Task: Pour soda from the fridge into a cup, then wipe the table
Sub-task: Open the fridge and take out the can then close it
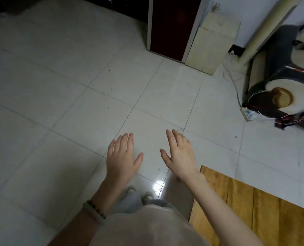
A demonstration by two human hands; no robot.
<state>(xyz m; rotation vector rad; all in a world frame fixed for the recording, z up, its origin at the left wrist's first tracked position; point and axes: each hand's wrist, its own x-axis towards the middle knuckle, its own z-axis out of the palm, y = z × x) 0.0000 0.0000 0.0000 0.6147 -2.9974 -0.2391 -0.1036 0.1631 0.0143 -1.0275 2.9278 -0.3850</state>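
Pale fabric of the person's top (pixel 147 228) fills the bottom edge, with the toes of two shoes (pixel 148 194) showing just beyond it on the white tiled floor (pixel 67 89). Beside them on the right, the corner of the wooden table (pixel 254 206) juts in. The right forearm passes just past that corner without touching the wood. The right hand (pixel 180 153) hovers beyond the table's far corner, palm down, fingers straight and together, gripping nothing. The left hand (pixel 121 157), farther from the table on the same level, is likewise flat and spread loosely, empty. Its wrist carries a beaded bracelet and a pale bangle (pixel 96 211). Well beyond the table stands a tall dark red unit (pixel 172 27) with pale edges. Whether it is the fridge cannot be told. A beige box (pixel 213 45) touches its side. Straight ahead of the table, a padded chair (pixel 281 77) sits with a power strip (pixel 247 114) at its foot.
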